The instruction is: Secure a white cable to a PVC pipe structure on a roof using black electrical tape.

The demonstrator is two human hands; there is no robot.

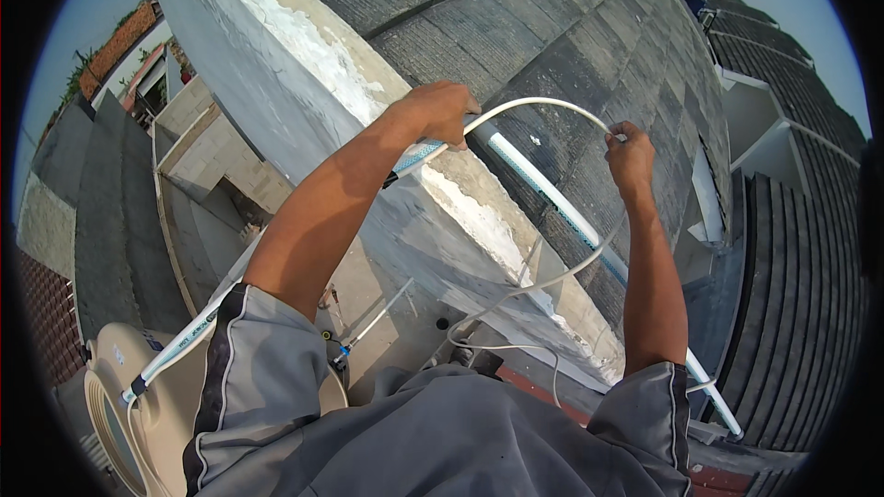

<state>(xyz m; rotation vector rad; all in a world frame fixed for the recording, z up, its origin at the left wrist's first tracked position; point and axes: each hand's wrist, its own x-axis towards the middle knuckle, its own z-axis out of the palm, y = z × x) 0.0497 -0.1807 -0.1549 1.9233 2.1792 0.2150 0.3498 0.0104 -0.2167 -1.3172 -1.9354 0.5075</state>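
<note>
My left hand (442, 115) is closed on a white-and-blue pipe (414, 158) and a thin white cable beside it, over the parapet's top. My right hand (629, 156) pinches the white cable (534, 101), which arches up between my hands and hangs in loose loops below them. A second white-and-blue pipe (543, 193) lies along the dark tiled roof behind the cable, running toward the lower right. Another pipe (184, 340) slants down at the lower left, past my left sleeve, with cable along it.
A concrete parapet (474, 221) with flaky white coating edges the tiled roof (460, 28). A beige tank (124, 359) sits at the lower left. A thin upright pipe with a blue valve (345, 350) stands below. Neighbouring roofs (792, 294) and walls surround me, with drops beside the parapet.
</note>
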